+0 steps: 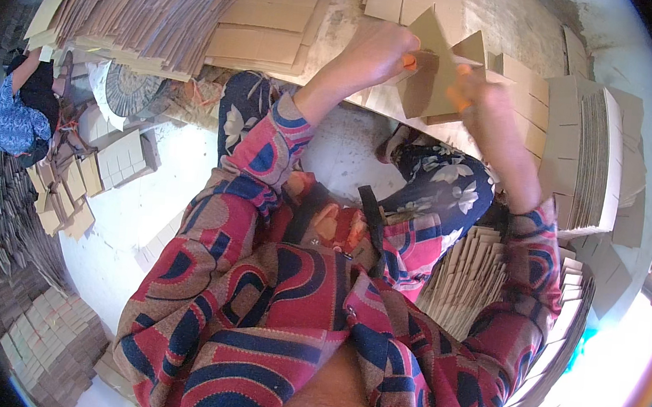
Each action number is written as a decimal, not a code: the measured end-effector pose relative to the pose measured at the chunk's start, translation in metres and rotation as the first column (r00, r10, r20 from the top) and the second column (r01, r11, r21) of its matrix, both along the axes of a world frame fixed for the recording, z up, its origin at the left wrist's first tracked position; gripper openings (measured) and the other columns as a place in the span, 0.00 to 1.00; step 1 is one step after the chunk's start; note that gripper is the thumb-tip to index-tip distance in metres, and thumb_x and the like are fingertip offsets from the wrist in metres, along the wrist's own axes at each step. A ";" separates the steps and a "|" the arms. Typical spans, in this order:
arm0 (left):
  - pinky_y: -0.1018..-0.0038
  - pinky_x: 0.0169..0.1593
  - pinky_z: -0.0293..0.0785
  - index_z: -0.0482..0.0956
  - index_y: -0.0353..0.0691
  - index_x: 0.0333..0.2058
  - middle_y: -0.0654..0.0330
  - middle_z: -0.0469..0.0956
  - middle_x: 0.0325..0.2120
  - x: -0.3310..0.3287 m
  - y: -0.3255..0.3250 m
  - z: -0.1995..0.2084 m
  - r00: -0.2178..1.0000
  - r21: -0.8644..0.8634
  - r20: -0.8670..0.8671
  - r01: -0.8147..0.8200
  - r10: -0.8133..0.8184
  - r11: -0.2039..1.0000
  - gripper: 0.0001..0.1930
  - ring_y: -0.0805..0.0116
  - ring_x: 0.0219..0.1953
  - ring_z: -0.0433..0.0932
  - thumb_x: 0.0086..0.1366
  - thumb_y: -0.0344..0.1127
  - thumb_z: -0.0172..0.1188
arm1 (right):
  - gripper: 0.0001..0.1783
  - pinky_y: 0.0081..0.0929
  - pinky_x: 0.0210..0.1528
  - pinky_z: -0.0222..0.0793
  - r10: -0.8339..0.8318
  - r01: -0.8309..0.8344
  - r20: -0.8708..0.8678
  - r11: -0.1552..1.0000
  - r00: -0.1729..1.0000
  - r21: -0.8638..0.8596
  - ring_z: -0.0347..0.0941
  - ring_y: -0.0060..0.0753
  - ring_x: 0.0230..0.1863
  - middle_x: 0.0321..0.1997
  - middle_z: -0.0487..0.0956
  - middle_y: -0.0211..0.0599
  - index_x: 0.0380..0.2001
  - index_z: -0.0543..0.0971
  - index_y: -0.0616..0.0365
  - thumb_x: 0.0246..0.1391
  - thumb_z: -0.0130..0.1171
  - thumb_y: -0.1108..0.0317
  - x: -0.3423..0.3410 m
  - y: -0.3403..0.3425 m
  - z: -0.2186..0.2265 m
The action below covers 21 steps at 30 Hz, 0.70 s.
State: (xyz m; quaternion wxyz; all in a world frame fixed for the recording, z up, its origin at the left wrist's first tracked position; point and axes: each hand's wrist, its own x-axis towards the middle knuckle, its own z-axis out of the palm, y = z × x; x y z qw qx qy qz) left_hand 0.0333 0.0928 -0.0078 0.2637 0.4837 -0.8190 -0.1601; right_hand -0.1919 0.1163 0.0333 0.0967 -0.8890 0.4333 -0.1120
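Up at the table's front edge, my left hand [382, 53] is closed, its orange-covered fingertips at the left side of a slotted cardboard partition [428, 73]. The partition's brown pieces stand at angles to one another between my hands. My right hand [484, 99], a little smeared by motion, grips its right side, also with orange coverings on the fingers. Some fingertips and the lower joints of the pieces are hidden. Flat slotted cardboard sheets [525, 97] lie just right of my right hand, and another sheet [406, 1] lies behind the partition.
On the wooden table [344, 23], a tall pile of cardboard strips [141, 13] stands left, beside flat sheets [270, 5]. A sheet stack [601, 158] rises at right. Cardboard bundles [462, 281] sit by my right arm, others [50, 342] at lower left. Another person [15, 126] is far left.
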 end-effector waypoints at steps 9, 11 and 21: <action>0.57 0.30 0.70 0.79 0.38 0.27 0.48 0.75 0.21 0.005 0.003 -0.005 0.999 -0.063 -0.037 -0.039 0.037 0.997 0.05 0.47 0.26 0.76 0.50 0.31 0.61 | 0.44 0.44 0.32 0.72 -0.252 0.228 -0.021 0.908 0.968 -0.352 0.77 0.53 0.32 0.25 0.78 0.45 0.51 0.64 0.68 0.45 0.62 0.40 0.020 -0.004 0.024; 0.58 0.30 0.70 0.79 0.38 0.27 0.47 0.75 0.20 0.002 0.003 -0.007 0.999 -0.084 -0.038 -0.019 0.016 0.996 0.05 0.47 0.26 0.76 0.50 0.32 0.62 | 0.47 0.45 0.38 0.71 -0.247 0.166 -0.109 0.859 0.963 -0.484 0.77 0.54 0.34 0.28 0.79 0.48 0.50 0.64 0.71 0.42 0.63 0.38 0.009 -0.024 0.016; 0.63 0.32 0.74 0.77 0.39 0.34 0.51 0.78 0.26 0.010 0.027 -0.012 0.980 -0.299 -0.198 -0.051 -0.009 0.953 0.13 0.52 0.28 0.78 0.49 0.33 0.66 | 0.21 0.42 0.31 0.70 -0.218 0.220 -0.028 0.974 0.975 0.062 0.77 0.53 0.32 0.27 0.79 0.49 0.43 0.73 0.59 0.48 0.63 0.61 0.000 0.002 0.011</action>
